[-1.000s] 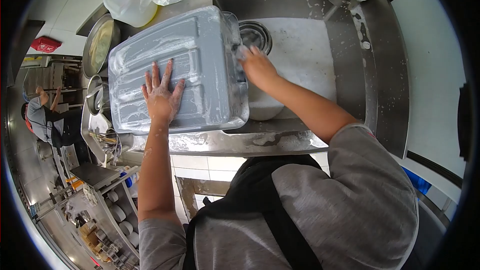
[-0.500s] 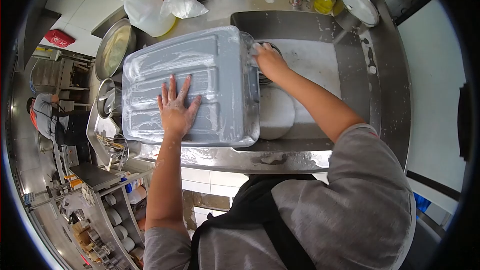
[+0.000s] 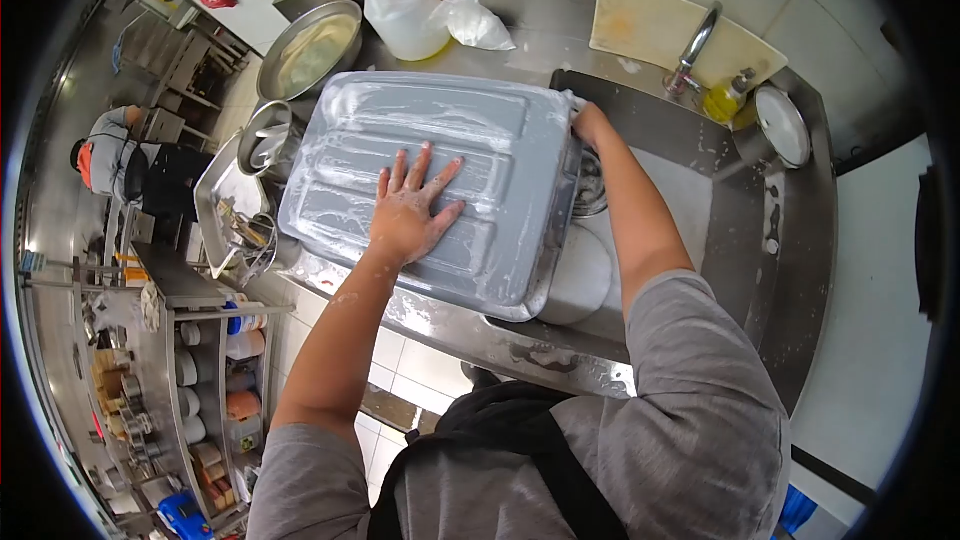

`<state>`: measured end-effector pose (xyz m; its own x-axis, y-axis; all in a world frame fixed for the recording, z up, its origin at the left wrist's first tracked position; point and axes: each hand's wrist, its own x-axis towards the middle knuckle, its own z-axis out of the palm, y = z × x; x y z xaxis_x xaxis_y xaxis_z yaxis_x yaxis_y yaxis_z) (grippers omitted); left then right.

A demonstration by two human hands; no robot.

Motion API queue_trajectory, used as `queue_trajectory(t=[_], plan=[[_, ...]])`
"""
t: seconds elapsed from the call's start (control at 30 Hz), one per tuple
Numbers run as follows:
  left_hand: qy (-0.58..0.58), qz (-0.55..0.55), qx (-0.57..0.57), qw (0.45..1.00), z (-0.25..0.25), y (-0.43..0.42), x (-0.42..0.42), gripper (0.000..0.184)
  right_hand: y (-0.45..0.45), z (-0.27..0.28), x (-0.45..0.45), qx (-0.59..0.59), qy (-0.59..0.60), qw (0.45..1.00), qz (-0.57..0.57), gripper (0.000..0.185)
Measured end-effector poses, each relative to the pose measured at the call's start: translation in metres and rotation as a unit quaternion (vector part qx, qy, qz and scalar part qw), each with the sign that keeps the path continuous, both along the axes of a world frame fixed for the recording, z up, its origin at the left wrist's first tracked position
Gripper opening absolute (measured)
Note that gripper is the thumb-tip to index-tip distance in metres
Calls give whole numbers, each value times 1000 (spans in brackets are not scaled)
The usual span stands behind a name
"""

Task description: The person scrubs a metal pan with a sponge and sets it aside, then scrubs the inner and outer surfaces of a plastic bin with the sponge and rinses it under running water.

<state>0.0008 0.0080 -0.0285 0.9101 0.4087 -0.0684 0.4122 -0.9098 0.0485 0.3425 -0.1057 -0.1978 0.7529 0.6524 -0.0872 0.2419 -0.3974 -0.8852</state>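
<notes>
A grey plastic tub lies upside down across the sink's left side, its ribbed bottom streaked with white suds. Flat on that bottom rests my left hand, wet and foamy, fingers spread. My right hand is at the tub's far right corner, against its side. Its fingers are curled and partly hidden; a bit of something whitish shows by them, too small to name. Below the right forearm, a round white lid or plate and a metal piece sit in the sink, partly covered by the tub.
Behind the tub stand a metal bowl, a plastic jug and a plastic bag. The faucet, soap bottle and lidded pot are at the back right. Utensils lie left; a person stands beyond.
The view has turned, so the sink appears tilted. My right hand has moved along the tub's side to its far corner, its fingers now less visible. My left hand stays flat on the tub.
</notes>
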Motion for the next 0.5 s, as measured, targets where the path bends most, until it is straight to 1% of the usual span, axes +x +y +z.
queue_trajectory(t=[0.03, 0.07, 0.1, 0.2, 0.27, 0.33, 0.4, 0.43, 0.47, 0.5], plan=[[8, -10, 7, 1000, 3, 0, 0, 60, -9, 6, -9, 1, 0, 1000, 3, 27], [8, -9, 8, 1000, 4, 2, 0, 60, -18, 8, -14, 26, 35, 999, -4, 27], [9, -31, 4, 999, 3, 5, 1, 60, -29, 10, -19, 52, 70, 996, -12, 27], [13, -73, -15, 997, 8, 8, 5, 61, -75, 14, -40, 48, 56, 997, -21, 30], [14, -92, -26, 995, 8, 9, 9, 61, -110, 32, -78, -41, 61, 992, -103, 33], [4, -73, -1, 997, 3, 19, 6, 64, -131, 13, -118, 80, 1, 985, -151, 32], [-7, -33, 2, 999, 2, 34, 5, 63, -148, 15, -158, 86, 139, 968, -191, 34], [-13, -14, 5, 1000, 2, 41, 7, 62, -153, 1, -171, 72, 93, 979, -168, 34], [-5, 10, 7, 1000, -1, 50, 9, 60, -158, -1, -192, 55, 50, 987, -144, 34], [3, 68, -24, 997, -6, 56, 12, 56, -165, -2, -218, 60, 54, 987, -139, 34]])
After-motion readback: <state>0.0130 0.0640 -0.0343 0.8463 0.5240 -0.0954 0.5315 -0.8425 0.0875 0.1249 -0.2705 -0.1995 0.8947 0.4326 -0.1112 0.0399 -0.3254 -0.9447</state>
